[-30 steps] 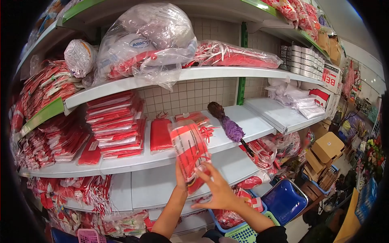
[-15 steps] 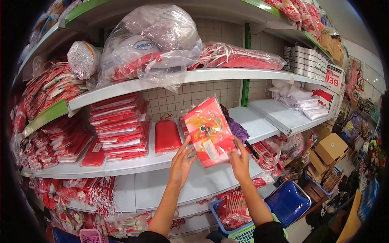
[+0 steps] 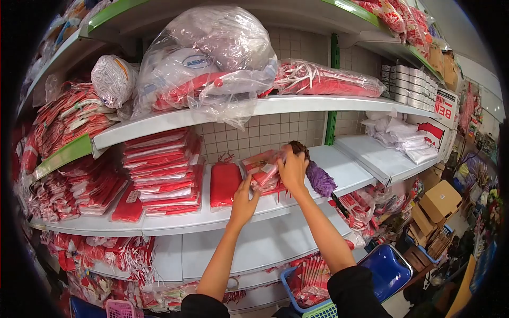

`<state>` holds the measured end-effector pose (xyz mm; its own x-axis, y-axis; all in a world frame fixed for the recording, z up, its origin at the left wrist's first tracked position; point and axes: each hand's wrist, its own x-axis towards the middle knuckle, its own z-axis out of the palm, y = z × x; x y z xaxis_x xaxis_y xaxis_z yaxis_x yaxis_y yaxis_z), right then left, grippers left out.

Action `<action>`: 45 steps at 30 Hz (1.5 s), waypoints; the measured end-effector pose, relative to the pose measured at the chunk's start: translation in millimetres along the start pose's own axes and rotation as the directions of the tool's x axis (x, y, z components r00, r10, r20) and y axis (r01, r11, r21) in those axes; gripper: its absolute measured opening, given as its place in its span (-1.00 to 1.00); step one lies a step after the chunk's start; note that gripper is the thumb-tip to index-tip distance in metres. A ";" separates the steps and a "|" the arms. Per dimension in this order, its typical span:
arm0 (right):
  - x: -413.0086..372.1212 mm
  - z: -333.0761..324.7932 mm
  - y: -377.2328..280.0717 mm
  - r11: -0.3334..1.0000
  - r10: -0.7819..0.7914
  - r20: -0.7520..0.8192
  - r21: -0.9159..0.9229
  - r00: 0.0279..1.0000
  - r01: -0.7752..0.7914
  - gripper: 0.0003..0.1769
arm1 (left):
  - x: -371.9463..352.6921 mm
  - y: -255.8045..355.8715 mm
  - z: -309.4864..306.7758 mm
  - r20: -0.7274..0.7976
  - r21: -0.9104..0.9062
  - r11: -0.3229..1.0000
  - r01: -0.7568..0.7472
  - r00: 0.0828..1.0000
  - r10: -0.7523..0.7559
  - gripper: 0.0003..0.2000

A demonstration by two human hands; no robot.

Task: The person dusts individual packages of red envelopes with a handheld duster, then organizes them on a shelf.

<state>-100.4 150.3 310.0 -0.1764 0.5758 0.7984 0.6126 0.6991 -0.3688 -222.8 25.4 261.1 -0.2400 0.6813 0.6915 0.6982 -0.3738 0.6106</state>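
Observation:
Red plastic-wrapped packets [image 3: 263,170] lie on the middle shelf [image 3: 222,216], between a red bundle [image 3: 225,184] and a purple bundle [image 3: 321,178]. My left hand [image 3: 244,202] is at the packets' front left edge, its fingers apart. Above their right side, my right hand [image 3: 293,170] has its fingers bent over the wrapping, beside a dark brown bundle; its fingertips are partly hidden, and a grip cannot be made out.
A tall stack of red and white packets [image 3: 161,175] stands to the left. Overhead, the upper shelf [image 3: 275,106] holds a large clear bag [image 3: 212,47]. Below are a blue basket [image 3: 286,278] and a blue chair [image 3: 386,273].
Both hands have moved forward onto the shelf. The red packet that was held up in front of it is now down among the packets there. The view has shifted slightly.

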 end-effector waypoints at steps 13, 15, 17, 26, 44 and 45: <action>-27.1 -12.1 26.1 0.982 -0.012 0.038 0.188 0.999 0.005 -0.38 | 4.5 -21.6 10.6 -0.095 -0.159 0.986 0.060 0.993 -0.076 -0.52; -26.1 -9.9 14.6 0.991 0.000 0.023 0.131 1.000 -0.003 -0.38 | 4.4 -21.1 10.6 -0.079 -0.135 0.988 0.081 0.993 -0.092 -0.51; -27.4 -3.6 4.8 0.997 -0.004 -0.022 0.077 1.000 0.005 -0.36 | 3.4 -22.3 10.1 -0.068 -0.130 0.987 0.094 0.992 -0.103 -0.51; -37.4 1.3 13.8 0.943 0.011 -0.021 0.333 1.000 -0.003 -0.41 | 2.0 -13.5 5.3 -0.079 -0.018 1.000 -0.005 0.997 0.004 -0.51; -109.4 -48.0 8.1 0.909 -0.161 -0.176 0.357 0.971 0.215 -0.41 | -14.3 22.4 2.5 -0.128 0.146 0.942 -0.304 0.938 0.322 -0.59; -125.2 -51.4 11.0 0.918 -0.199 -0.188 0.307 0.962 0.250 -0.44 | -24.5 26.9 6.1 -0.131 0.161 0.920 -0.356 0.917 0.378 -0.60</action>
<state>-31.9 64.1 230.4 -0.1466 0.3348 0.9308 0.2814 0.9162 -0.2852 -194.0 2.5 258.2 -0.0447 0.4007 0.9151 0.8368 -0.4853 0.2534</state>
